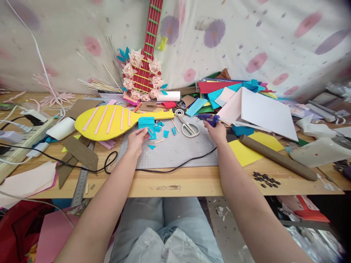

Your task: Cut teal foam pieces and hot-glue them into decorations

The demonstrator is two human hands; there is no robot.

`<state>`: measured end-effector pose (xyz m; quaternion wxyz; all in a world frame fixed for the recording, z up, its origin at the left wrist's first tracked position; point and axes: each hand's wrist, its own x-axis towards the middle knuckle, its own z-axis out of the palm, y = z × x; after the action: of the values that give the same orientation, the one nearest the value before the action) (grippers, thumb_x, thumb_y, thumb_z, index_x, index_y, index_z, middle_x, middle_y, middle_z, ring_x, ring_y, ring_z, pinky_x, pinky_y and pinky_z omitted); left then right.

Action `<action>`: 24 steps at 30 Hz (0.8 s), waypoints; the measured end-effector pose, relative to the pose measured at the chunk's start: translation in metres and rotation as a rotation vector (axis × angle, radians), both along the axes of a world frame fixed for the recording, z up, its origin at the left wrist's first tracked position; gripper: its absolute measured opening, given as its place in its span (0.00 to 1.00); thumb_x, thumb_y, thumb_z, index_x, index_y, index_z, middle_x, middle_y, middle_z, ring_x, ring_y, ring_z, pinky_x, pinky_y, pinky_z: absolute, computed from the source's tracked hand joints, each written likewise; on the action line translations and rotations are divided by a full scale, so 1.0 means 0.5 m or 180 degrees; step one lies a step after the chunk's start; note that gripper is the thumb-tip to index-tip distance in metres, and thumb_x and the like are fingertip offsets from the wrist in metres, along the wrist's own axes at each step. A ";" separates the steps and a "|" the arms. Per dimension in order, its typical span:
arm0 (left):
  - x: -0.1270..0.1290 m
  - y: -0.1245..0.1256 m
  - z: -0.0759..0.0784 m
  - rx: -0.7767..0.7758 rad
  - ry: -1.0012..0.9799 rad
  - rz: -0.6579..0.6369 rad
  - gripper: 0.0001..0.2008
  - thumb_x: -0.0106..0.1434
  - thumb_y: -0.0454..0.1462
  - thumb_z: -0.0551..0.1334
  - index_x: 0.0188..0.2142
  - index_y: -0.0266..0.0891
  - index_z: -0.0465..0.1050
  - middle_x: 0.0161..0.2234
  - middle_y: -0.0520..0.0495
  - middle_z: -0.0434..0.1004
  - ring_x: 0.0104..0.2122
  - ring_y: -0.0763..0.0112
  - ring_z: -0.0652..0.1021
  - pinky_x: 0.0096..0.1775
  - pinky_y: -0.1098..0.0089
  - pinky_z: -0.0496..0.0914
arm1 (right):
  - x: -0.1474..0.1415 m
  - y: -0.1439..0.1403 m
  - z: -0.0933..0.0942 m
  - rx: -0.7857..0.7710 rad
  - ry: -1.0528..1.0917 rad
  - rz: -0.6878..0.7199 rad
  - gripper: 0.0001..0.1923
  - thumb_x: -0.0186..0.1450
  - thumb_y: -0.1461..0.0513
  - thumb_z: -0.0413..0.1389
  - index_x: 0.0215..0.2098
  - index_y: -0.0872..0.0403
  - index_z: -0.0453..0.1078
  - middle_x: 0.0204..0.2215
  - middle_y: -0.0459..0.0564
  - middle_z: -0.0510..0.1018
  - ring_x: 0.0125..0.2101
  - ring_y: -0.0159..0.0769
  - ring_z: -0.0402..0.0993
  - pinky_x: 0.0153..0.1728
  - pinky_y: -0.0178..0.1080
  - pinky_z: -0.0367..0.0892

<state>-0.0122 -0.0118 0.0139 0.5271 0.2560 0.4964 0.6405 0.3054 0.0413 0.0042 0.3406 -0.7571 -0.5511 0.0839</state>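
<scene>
While the left hand [138, 138] pinches a blue paper scrap [151, 133] over the grey mat [178, 149], the right hand [216, 131] grips a blue glue gun [207, 118]. Scissors [188, 128] lie between them.

Floral cloth backdrop [246, 33], wooden table [192, 180]

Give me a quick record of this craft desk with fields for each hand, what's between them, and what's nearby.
left hand: left hand holds small blue paper piece
right hand: right hand grips blue glue gun
work surface: grey cutting mat, blue paper scraps scattered on it
between hands: scissors, lying on the mat
left of mat: yellow paddle shape with pink strips
right of mat: brown cardboard tube over yellow sheet
back: red paper guitar with flowers, leaning on the cloth
</scene>
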 end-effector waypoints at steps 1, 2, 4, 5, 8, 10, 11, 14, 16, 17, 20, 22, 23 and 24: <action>-0.001 0.000 0.000 0.0021 -0.0040 0.0000 0.09 0.44 0.34 0.70 0.26 0.32 0.74 0.24 0.47 0.77 0.25 0.73 0.76 0.39 0.65 0.71 | -0.006 0.002 -0.006 -0.0136 -0.0102 0.0001 0.29 0.57 0.45 0.49 0.41 0.61 0.70 0.35 0.61 0.76 0.36 0.46 0.73 0.37 0.43 0.66; -0.002 0.000 0.000 0.0046 -0.0084 -0.0008 0.09 0.45 0.34 0.70 0.26 0.32 0.74 0.24 0.46 0.77 0.26 0.73 0.76 0.40 0.65 0.71 | -0.012 0.001 -0.009 -0.0259 -0.0160 0.0020 0.29 0.57 0.45 0.50 0.43 0.60 0.69 0.38 0.61 0.76 0.40 0.47 0.72 0.39 0.44 0.65; -0.004 0.001 -0.002 0.0106 -0.0174 -0.0027 0.08 0.46 0.34 0.69 0.27 0.32 0.74 0.25 0.46 0.77 0.26 0.73 0.77 0.40 0.66 0.70 | -0.021 -0.006 -0.008 -0.0442 -0.0335 0.0009 0.30 0.57 0.46 0.51 0.47 0.61 0.66 0.43 0.63 0.73 0.46 0.50 0.68 0.43 0.45 0.63; -0.005 0.002 -0.004 0.0136 -0.0219 -0.0032 0.08 0.46 0.34 0.68 0.27 0.33 0.74 0.26 0.46 0.77 0.26 0.74 0.77 0.40 0.67 0.70 | -0.022 -0.012 -0.003 -0.0505 -0.0481 -0.0081 0.31 0.56 0.47 0.53 0.48 0.62 0.64 0.45 0.65 0.72 0.49 0.52 0.66 0.45 0.46 0.61; -0.007 0.006 -0.009 0.0205 -0.0295 0.0013 0.07 0.48 0.34 0.67 0.28 0.33 0.74 0.26 0.47 0.77 0.27 0.75 0.76 0.39 0.69 0.70 | -0.015 -0.037 0.026 -0.0671 -0.0903 -0.0443 0.36 0.49 0.46 0.59 0.45 0.64 0.63 0.46 0.71 0.69 0.50 0.56 0.63 0.45 0.48 0.60; -0.007 0.009 -0.012 0.0219 -0.0293 0.0056 0.07 0.48 0.34 0.67 0.28 0.34 0.74 0.26 0.47 0.77 0.28 0.75 0.76 0.39 0.69 0.70 | -0.015 -0.055 0.053 -0.0875 -0.0953 -0.0194 0.30 0.47 0.44 0.59 0.38 0.59 0.66 0.38 0.65 0.73 0.42 0.53 0.69 0.39 0.46 0.63; -0.007 0.011 -0.013 0.0218 -0.0283 0.0064 0.07 0.47 0.35 0.67 0.28 0.34 0.74 0.26 0.47 0.77 0.28 0.74 0.77 0.40 0.69 0.70 | -0.022 -0.063 0.065 -0.0993 -0.0909 0.0112 0.27 0.47 0.44 0.58 0.33 0.56 0.66 0.32 0.60 0.75 0.37 0.49 0.71 0.35 0.45 0.64; -0.007 0.012 -0.015 0.0223 -0.0239 0.0035 0.10 0.46 0.36 0.69 0.28 0.34 0.74 0.27 0.47 0.77 0.29 0.74 0.77 0.41 0.68 0.69 | -0.084 -0.082 0.089 -0.1021 -0.0586 0.1207 0.20 0.50 0.45 0.57 0.25 0.53 0.64 0.23 0.49 0.73 0.27 0.38 0.70 0.28 0.39 0.63; -0.007 0.011 -0.015 0.0236 -0.0204 0.0019 0.11 0.45 0.37 0.69 0.28 0.34 0.74 0.27 0.47 0.77 0.29 0.73 0.77 0.41 0.67 0.68 | -0.156 -0.088 0.088 -0.0778 -0.0002 0.1786 0.17 0.51 0.50 0.59 0.29 0.53 0.64 0.27 0.47 0.74 0.28 0.34 0.70 0.27 0.36 0.63; -0.006 0.011 -0.015 0.0242 -0.0188 0.0014 0.11 0.45 0.37 0.69 0.28 0.34 0.74 0.27 0.47 0.77 0.30 0.73 0.77 0.41 0.68 0.68 | -0.197 -0.088 0.082 -0.0696 0.0404 0.2036 0.16 0.52 0.53 0.60 0.34 0.52 0.63 0.29 0.47 0.75 0.29 0.33 0.71 0.28 0.35 0.64; -0.005 0.009 -0.014 0.0278 -0.0167 0.0001 0.12 0.44 0.38 0.69 0.28 0.35 0.74 0.27 0.48 0.77 0.31 0.72 0.77 0.40 0.68 0.68 | -0.314 -0.083 0.056 -0.0618 0.1356 0.2427 0.23 0.51 0.60 0.61 0.42 0.53 0.59 0.33 0.47 0.75 0.32 0.31 0.73 0.31 0.34 0.67; -0.004 0.010 -0.014 0.0295 -0.0175 0.0007 0.13 0.43 0.38 0.69 0.28 0.35 0.74 0.26 0.48 0.77 0.31 0.70 0.77 0.39 0.68 0.69 | -0.371 -0.078 0.041 -0.0615 0.1540 0.2422 0.28 0.48 0.61 0.63 0.44 0.53 0.57 0.34 0.48 0.74 0.33 0.31 0.73 0.33 0.35 0.67; -0.003 0.010 -0.014 0.0300 -0.0187 0.0013 0.13 0.43 0.38 0.70 0.28 0.35 0.74 0.26 0.48 0.77 0.32 0.69 0.77 0.39 0.68 0.69 | -0.392 -0.076 0.037 -0.0579 0.1534 0.2418 0.29 0.48 0.61 0.63 0.44 0.53 0.56 0.34 0.47 0.74 0.33 0.32 0.73 0.34 0.36 0.67; -0.003 0.010 -0.014 0.0297 -0.0203 0.0019 0.13 0.42 0.38 0.70 0.28 0.35 0.74 0.26 0.47 0.77 0.32 0.68 0.78 0.38 0.69 0.69 | -0.407 -0.074 0.034 -0.0546 0.1480 0.2368 0.29 0.48 0.61 0.63 0.44 0.54 0.56 0.34 0.47 0.74 0.33 0.32 0.73 0.34 0.37 0.67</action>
<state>-0.0137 -0.0067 0.0069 0.5282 0.2582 0.4498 0.6724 0.1020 0.0040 0.0211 0.3380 -0.4939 -0.6858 0.4142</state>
